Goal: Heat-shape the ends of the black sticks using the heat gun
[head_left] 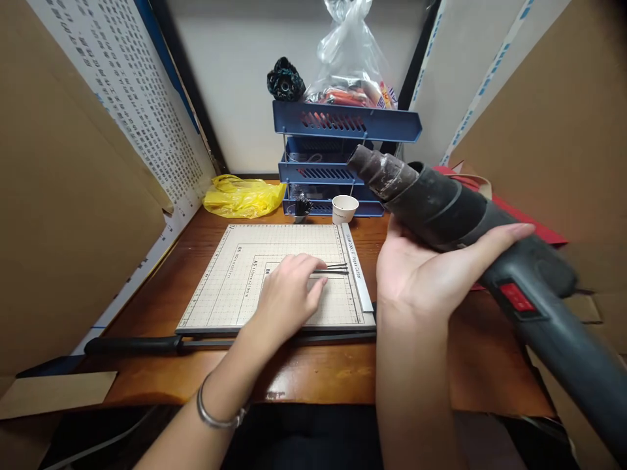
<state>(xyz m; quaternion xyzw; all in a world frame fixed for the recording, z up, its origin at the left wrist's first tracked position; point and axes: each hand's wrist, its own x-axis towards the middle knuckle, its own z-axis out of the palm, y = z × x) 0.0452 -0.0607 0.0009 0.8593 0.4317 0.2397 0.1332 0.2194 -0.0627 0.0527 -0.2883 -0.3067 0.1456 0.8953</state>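
Note:
A dark heat gun (pixel 441 205) rests in my right hand (pixel 416 271), which grips its barrel from below. Its nozzle points to the upper left, and a red switch shows on the handle. My left hand (pixel 289 290) is over the gridded board of a paper cutter (pixel 215 281), with fingers closed around the ends of several thin black strips (pixel 337 269). The strips lie across the board towards its metal edge on the right. The fingertips partly hide their near ends. The cutter's black handle (pixel 132 344) extends left along the front.
Behind the cutter stand a white paper cup (pixel 345 209) and a small clear cup of black pieces (pixel 300 209). A blue tiered tray (pixel 343 121) carries a clear plastic bag (pixel 350 65). A yellow bag (pixel 245 196) lies left. Cardboard (pixel 553 117) walls both sides.

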